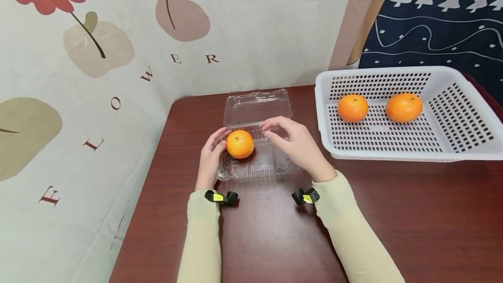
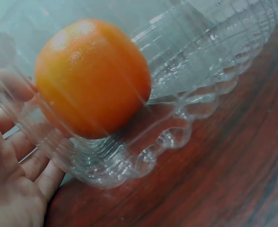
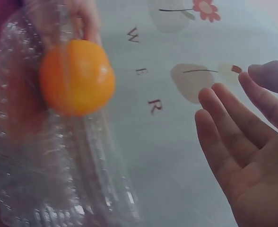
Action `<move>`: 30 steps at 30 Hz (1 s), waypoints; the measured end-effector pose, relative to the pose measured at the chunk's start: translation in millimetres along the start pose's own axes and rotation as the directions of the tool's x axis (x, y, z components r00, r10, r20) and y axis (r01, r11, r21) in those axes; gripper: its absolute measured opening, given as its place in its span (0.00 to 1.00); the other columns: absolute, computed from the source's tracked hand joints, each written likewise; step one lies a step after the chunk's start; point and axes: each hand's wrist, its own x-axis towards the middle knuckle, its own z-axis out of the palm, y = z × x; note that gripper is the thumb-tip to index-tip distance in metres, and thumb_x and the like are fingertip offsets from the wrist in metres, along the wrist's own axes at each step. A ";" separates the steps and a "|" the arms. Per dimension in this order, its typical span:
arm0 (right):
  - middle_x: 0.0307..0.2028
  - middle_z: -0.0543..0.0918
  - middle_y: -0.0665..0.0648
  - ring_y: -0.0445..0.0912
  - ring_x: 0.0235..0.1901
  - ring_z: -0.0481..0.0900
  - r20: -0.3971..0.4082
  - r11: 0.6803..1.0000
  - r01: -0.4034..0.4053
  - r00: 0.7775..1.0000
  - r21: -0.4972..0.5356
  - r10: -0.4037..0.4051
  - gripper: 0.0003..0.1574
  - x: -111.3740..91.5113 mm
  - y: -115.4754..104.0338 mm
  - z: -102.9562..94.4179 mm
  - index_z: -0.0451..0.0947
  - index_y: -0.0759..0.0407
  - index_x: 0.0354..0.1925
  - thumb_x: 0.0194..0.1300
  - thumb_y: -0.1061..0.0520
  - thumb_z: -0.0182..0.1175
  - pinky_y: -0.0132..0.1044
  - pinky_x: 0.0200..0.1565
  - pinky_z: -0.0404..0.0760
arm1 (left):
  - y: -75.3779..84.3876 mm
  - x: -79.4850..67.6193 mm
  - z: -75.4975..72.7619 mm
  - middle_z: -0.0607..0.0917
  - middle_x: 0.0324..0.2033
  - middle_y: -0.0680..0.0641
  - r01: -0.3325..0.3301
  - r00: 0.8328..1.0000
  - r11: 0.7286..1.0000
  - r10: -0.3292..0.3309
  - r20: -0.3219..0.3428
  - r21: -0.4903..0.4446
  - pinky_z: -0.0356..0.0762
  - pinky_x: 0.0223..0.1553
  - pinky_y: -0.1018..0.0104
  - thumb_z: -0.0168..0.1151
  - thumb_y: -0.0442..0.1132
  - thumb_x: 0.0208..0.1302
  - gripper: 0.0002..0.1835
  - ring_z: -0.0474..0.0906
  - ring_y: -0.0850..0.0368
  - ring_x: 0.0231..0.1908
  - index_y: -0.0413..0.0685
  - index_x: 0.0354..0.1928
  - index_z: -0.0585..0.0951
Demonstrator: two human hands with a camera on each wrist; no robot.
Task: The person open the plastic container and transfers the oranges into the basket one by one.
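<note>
A clear plastic clamshell box [image 1: 261, 160] lies on the table with its lid [image 1: 257, 108] folded back toward the wall. In its left end sits an orange [image 1: 240, 144], stem side up. My left hand [image 1: 210, 158] rests at the box's left side, thumb close to the orange; in the left wrist view, its fingers [image 2: 35, 165] lie along the outside of the clear wall. My right hand [image 1: 296, 145] hovers over the box's right part, holding nothing. Loosely bent fingers [image 3: 233, 125] with gaps between them show in the right wrist view, apart from the orange.
At the right stands a white perforated basket [image 1: 326, 136] with two oranges, one on the left [image 1: 353, 108] and one on the right [image 1: 404, 108]. A printed cloth [image 1: 255, 21] hangs behind the dark red table [image 1: 267, 239]. A navy tree-patterned cloth [image 1: 432, 34] hangs at the back right.
</note>
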 end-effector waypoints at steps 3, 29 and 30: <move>0.45 0.77 0.40 0.34 0.47 0.72 0.010 1.000 0.003 1.000 -0.002 -0.003 0.08 -0.2 3.3 6.8 0.75 0.40 0.40 0.61 0.47 0.55 0.41 0.45 0.73 | 0.4 -0.2 0.4 0.72 0.56 0.44 0.002 1.000 1.000 -0.002 0.000 0.004 0.61 0.58 0.61 0.46 0.35 0.66 0.21 0.66 0.57 0.57 0.43 0.61 0.65; 0.60 0.65 0.48 0.42 0.55 0.67 0.106 0.988 0.048 0.994 -0.149 -0.033 0.15 0.9 20.9 60.2 0.71 0.51 0.46 0.60 0.50 0.55 0.36 0.50 0.71 | -0.6 -2.6 -0.7 0.72 0.56 0.44 0.010 1.000 1.000 -0.010 0.001 0.006 0.60 0.58 0.59 0.46 0.35 0.66 0.21 0.66 0.57 0.57 0.45 0.62 0.66; 0.60 0.65 0.48 0.42 0.55 0.67 0.104 0.987 0.051 0.994 -0.151 -0.035 0.16 1.1 21.8 60.8 0.71 0.51 0.46 0.60 0.50 0.56 0.35 0.50 0.71 | -0.7 -2.5 -0.7 0.72 0.56 0.44 0.010 1.000 1.000 -0.010 0.002 0.005 0.60 0.58 0.59 0.46 0.35 0.66 0.21 0.66 0.57 0.57 0.46 0.62 0.66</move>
